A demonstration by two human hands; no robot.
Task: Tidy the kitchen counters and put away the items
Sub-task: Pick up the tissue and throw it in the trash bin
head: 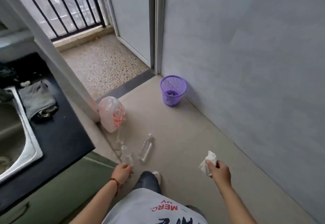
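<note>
Right hand point(219, 168) pinches a crumpled white tissue point(207, 161) in curled fingers above the floor (light, soft, best held at its bunched middle), near the purple wastebasket point(173, 90); left hand point(123, 171) grips a clear, easily dented plastic bottle point(127, 156).

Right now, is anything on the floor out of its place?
Yes. Clear plastic bottles lie on the floor beside the counter, and a plastic bag slumps against the cabinet corner, though the purple bin stands nearby.
</note>
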